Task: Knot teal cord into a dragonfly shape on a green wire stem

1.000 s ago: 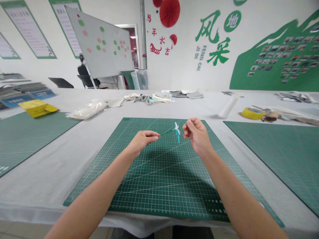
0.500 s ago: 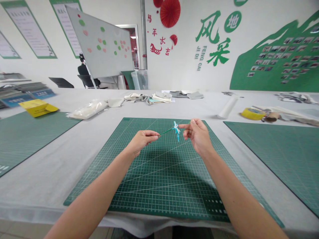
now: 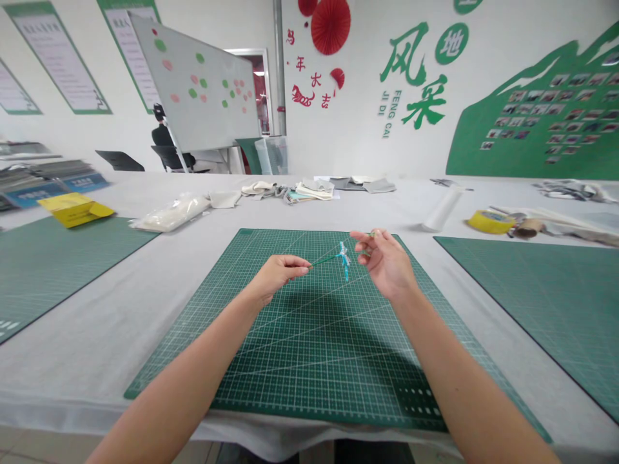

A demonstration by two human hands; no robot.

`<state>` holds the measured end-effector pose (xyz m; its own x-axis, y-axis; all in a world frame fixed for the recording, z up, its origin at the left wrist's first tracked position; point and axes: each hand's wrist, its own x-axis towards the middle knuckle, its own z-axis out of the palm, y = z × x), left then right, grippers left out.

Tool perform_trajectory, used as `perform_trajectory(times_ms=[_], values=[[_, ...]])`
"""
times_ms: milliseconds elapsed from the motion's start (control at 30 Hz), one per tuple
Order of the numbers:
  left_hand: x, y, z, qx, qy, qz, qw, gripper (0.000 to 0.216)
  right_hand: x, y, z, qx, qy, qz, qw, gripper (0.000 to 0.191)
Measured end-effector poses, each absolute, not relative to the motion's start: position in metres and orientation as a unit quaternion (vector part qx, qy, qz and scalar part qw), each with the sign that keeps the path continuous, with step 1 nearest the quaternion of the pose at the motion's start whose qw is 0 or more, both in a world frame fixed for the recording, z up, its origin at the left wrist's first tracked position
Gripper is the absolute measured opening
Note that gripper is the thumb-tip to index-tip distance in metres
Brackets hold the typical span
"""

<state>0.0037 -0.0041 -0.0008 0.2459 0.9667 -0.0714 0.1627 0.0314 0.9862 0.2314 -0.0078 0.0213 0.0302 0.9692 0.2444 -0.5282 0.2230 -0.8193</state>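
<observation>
Your cloth-covered table [image 3: 184,258] carries a green gridded cutting mat [image 3: 314,348] directly before you. Your left hand [image 3: 275,277] pinches a thin green stem [image 3: 325,260] between closed thumb and fingers; your right hand [image 3: 391,269] stands near its far end, fingers partly curled, its hold on anything impossible to tell. At that end, a small blue-and-white ornament [image 3: 344,258] sits above the mat, between both hands.

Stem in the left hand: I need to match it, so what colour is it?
The stem is green; it shows best in the head view.
</observation>
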Motion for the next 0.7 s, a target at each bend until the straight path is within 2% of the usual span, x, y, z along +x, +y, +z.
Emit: perform_trajectory(times_ms=[167, 267, 367, 567, 700], values=[[0.002, -0.002, -0.003, 0.573, 0.475, 0.4, 0.536, 0.024, 0.241, -0.001, 0.02, -0.271, -0.311, 0.563, 0.716, 0.01], [0.002, -0.001, -0.004, 0.552, 0.471, 0.444, 0.525, 0.027, 0.252, 0.005, 0.016, -0.301, -0.237, 0.571, 0.726, 0.017], [0.002, 0.0, -0.003, 0.543, 0.456, 0.488, 0.509, 0.028, 0.262, 0.012, 0.012, -0.37, -0.228, 0.566, 0.701, 0.024], [0.001, 0.002, -0.002, 0.529, 0.438, 0.532, 0.496, 0.026, 0.279, 0.03, -0.008, -0.51, -0.279, 0.442, 0.683, 0.023], [0.001, 0.002, -0.003, 0.527, 0.442, 0.533, 0.493, 0.025, 0.299, 0.039, -0.024, -0.601, -0.334, 0.283, 0.669, 0.016]])
